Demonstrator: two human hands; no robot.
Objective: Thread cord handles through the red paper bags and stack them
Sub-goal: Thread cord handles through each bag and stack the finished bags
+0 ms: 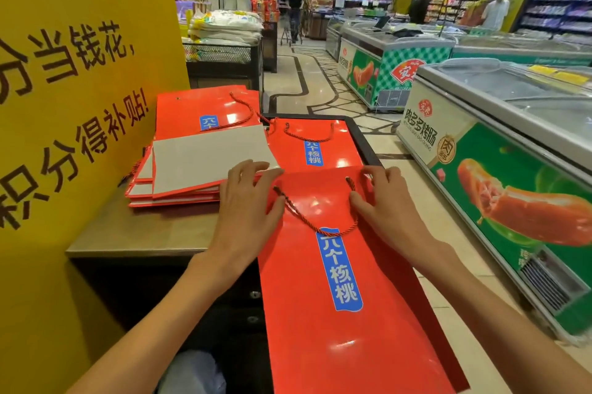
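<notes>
A flat red paper bag (336, 323) with a blue label lies in front of me, its lower half hanging past the counter edge. A red twisted cord handle (315, 227) loops across its upper face. My left hand (246, 207) holds the bag's top left corner, thumb on the face beside the cord's left end. My right hand (384, 201) grips the top right corner, fingers curled over the top edge near the cord's right end. Another red bag with a cord (312, 146) lies just behind. A stack of red bags (192, 166) sits to the left.
A tall yellow sign (73, 89) stands at the left. The grey counter (128, 233) carries the stack. A black-framed surface (365, 143) lies under the far bag. Chest freezers (512, 143) line the right side. Shoppers (294, 5) stand in the aisle far ahead.
</notes>
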